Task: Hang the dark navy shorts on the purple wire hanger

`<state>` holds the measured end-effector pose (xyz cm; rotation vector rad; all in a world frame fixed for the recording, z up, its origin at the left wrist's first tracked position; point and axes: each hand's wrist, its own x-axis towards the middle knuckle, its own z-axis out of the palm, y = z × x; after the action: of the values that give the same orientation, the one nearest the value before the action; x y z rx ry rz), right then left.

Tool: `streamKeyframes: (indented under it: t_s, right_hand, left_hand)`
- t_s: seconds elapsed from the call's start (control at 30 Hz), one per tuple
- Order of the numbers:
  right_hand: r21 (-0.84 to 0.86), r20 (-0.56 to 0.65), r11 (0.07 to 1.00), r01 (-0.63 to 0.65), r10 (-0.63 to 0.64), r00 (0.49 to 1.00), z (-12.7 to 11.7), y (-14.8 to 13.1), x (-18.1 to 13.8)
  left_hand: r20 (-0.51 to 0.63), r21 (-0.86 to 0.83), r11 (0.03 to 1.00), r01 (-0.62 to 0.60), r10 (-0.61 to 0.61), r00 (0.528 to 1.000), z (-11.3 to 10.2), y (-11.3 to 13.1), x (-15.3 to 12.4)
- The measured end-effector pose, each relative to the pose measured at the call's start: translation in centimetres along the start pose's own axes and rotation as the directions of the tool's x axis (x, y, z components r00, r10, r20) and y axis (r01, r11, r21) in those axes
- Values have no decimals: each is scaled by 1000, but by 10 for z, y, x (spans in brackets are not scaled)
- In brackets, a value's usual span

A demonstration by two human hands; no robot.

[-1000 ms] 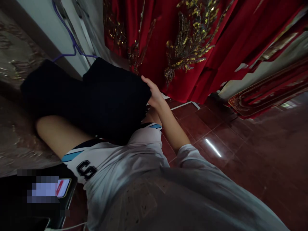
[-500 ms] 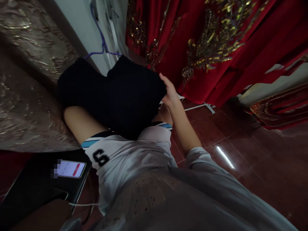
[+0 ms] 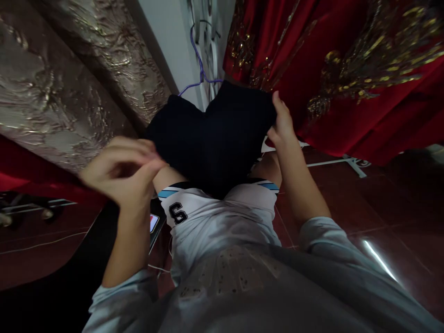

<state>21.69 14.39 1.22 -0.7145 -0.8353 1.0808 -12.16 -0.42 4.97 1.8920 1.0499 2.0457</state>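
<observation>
A dark navy garment [image 3: 211, 138] with a V-shaped dip at its top lies over my lap. A thin purple hanger [image 3: 201, 76] shows above it, its lower part hidden by the cloth. On the right edge, my right hand [image 3: 283, 122] grips the cloth, thumb laid along the side. My left hand [image 3: 121, 169] is closed, thumb and fingers pinched together, beside the garment's left edge and above my thigh. It is smeared by motion, and what sits between its fingertips cannot be made out.
Red sequined drapery [image 3: 347, 88] hangs at the right, and gold-beige textured fabric [image 3: 100, 106] at the left. A white metal rack foot [image 3: 354, 164] stands on the red tile floor. Beside my left thigh, a phone [image 3: 154, 223] rests on a dark surface, with a thin cable near it.
My left hand has come into view and moved to the garment's left edge, covering part of the phone. My right hand keeps its grip. The view has shifted left.
</observation>
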Motion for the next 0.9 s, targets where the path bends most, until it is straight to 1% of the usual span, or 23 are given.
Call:
streamKeyframes:
  t_s: [0.07, 0.1, 0.17, 0.2, 0.27, 0.33, 0.37, 0.43, 0.5, 0.53, 0.6, 0.67, 0.7, 0.73, 0.77, 0.8, 0.83, 0.87, 0.9]
  right_hand:
    - [38, 15, 999, 8, -9, 1000, 1, 0, 1]
    - [33, 35, 999, 12, -13, 999, 0, -1, 1]
    - [6, 82, 1000, 19, -19, 996, -1, -1, -2]
    - [-12, 99, 1000, 21, -20, 995, -1, -2, -3]
    - [-41, 85, 998, 50, -46, 995, -1, -5, -6]
    - [-79, 65, 993, 92, -87, 994, 1, -9, -5]
    - [-100, 79, 990, 98, -91, 993, 4, -11, -3]
    - [-132, 179, 990, 57, -33, 983, 11, -18, 6]
    - [-161, 311, 987, -27, 76, 947, 24, -25, 14]
    - [-169, 361, 984, -57, 116, 925, 32, -29, 16]
    - [-164, 411, 985, -56, 120, 904, 47, -38, 12]
    - [-137, 427, 990, 27, 34, 903, 58, -47, -6]
    - [-122, 438, 989, 82, -21, 899, 61, -51, -19]
    - [-115, 467, 985, 128, -60, 882, 61, -55, -34]
    - [-118, 522, 981, 154, -71, 850, 59, -58, -48]
    - [-153, 637, 980, 131, -4, 771, 55, -60, -62]
    - [-199, 753, 975, 97, 88, 652, 50, -61, -73]
    - [-262, 833, 962, 71, 188, 521, 46, -60, -81]
    - [-329, 867, 942, 71, 271, 419, 42, -58, -86]
  left_hand:
    - [23, 15, 995, -95, 94, 995, 5, -16, 9]
    - [50, 42, 992, -116, 114, 992, 9, -25, 16]
    - [87, 121, 987, -102, 92, 992, 14, -44, 30]
    - [68, 156, 983, -98, 89, 994, 15, -53, 37]
    - [20, 208, 974, -91, 89, 996, 16, -69, 49]
    - [-2, 230, 972, -40, 42, 999, 15, -83, 58]
    - [-1, 232, 973, 3, -2, 1000, 15, -89, 61]
    - [-2, 224, 971, 88, -90, 996, 16, -100, 64]
    - [-3, 209, 970, 126, -128, 992, 17, -110, 65]
    - [13, 203, 971, 125, -131, 991, 18, -114, 65]
    - [97, 195, 974, 119, -139, 986, 18, -121, 65]
    - [203, 208, 970, 122, -165, 965, 17, -125, 64]
    - [232, 217, 968, 125, -176, 957, 17, -127, 64]
    - [238, 220, 967, 129, -181, 954, 17, -127, 63]
    - [219, 215, 968, 129, -176, 960, 17, -127, 62]
    - [182, 203, 971, 126, -164, 970, 18, -125, 60]
    - [144, 185, 975, 122, -150, 978, 19, -123, 59]
    - [120, 160, 980, 114, -134, 984, 20, -119, 57]
    - [111, 124, 987, 99, -112, 987, 22, -113, 55]
